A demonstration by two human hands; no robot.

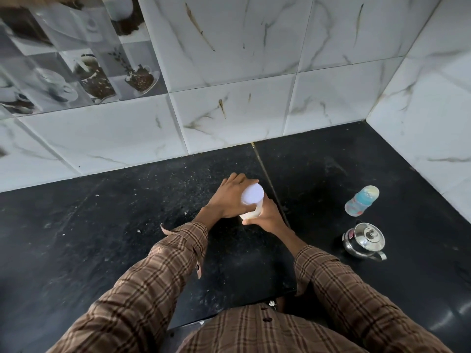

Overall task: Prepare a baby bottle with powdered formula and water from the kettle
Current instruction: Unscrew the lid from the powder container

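Note:
A translucent container with a white lid (252, 195) stands on the black counter (127, 225), pale powder showing in its lower part. My left hand (230, 197) curls over the lid from the left. My right hand (265, 215) grips the container's body from the right. To the right stands a baby bottle (361, 201) with a blue printed body, upright and apart from both hands. A small steel kettle (364, 240) with its lid on sits just in front of the bottle, handle toward me.
White marble-look tiled walls (229, 110) close the counter at the back and right, forming a corner. The counter's front edge (229, 312) runs close to my body. Pale specks dot the dark surface.

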